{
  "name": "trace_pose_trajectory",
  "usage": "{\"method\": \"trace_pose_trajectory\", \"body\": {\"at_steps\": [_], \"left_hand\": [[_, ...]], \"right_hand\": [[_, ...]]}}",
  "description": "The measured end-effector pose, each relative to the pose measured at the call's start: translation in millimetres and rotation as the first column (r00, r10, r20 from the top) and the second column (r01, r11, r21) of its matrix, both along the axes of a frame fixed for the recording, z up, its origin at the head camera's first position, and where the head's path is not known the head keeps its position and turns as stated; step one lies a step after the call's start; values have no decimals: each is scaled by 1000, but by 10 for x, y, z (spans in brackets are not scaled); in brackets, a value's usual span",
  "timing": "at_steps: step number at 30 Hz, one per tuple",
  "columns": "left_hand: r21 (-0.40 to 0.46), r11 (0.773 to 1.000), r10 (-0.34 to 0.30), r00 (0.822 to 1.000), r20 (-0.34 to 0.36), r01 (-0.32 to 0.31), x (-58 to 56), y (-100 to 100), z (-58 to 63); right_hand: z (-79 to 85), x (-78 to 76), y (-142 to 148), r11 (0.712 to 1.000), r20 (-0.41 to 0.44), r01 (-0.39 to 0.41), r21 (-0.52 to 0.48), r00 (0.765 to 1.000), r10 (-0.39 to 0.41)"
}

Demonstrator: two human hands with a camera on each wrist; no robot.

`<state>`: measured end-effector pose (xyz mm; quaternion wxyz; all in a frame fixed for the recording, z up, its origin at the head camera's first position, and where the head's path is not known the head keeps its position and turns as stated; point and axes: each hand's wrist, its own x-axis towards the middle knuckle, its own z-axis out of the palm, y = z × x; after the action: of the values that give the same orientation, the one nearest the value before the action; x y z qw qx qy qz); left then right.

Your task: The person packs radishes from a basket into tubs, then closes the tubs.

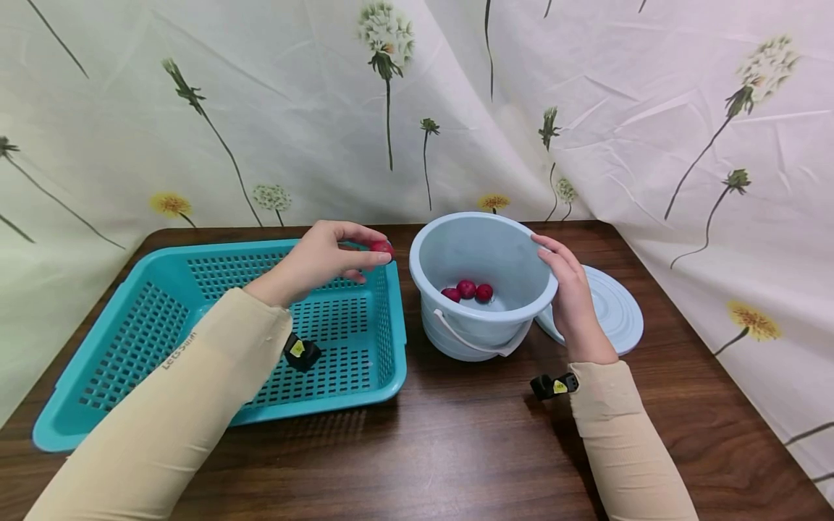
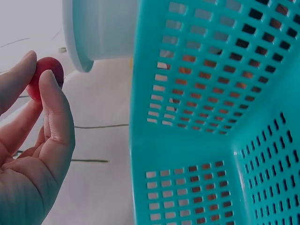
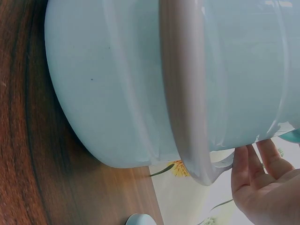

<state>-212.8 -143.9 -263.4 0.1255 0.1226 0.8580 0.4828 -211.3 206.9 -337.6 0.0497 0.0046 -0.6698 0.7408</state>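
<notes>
My left hand pinches a small round red piece of produce between thumb and fingertips. It is above the right back edge of the turquoise basket, close to the bucket. In the left wrist view the bucket's rim shows just beyond the red piece. Three similar red pieces lie at the bottom of the light blue bucket, which stands upright. My right hand rests its fairly straight fingers at the bucket's right rim; its thumb is hidden. The bucket's pale handle hangs down its front.
A light blue round lid lies flat on the table, right of the bucket and partly behind my right hand. Dark brown wood makes up the table. Behind it hangs a white cloth with a dandelion print.
</notes>
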Motion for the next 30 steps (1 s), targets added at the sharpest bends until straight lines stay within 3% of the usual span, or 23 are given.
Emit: {"method": "trace_pose_trajectory", "body": {"at_steps": [16,30], "left_hand": [[101,994,53,998,-36,-49,45,205,57],[176,984,15,999,-46,-6,70,459,98]], "right_hand": [[-2,-3,-19,1000,-5,9,-4,1000,-9],[2,-5,-11,1000,6,8,5,1000,-9]]}}
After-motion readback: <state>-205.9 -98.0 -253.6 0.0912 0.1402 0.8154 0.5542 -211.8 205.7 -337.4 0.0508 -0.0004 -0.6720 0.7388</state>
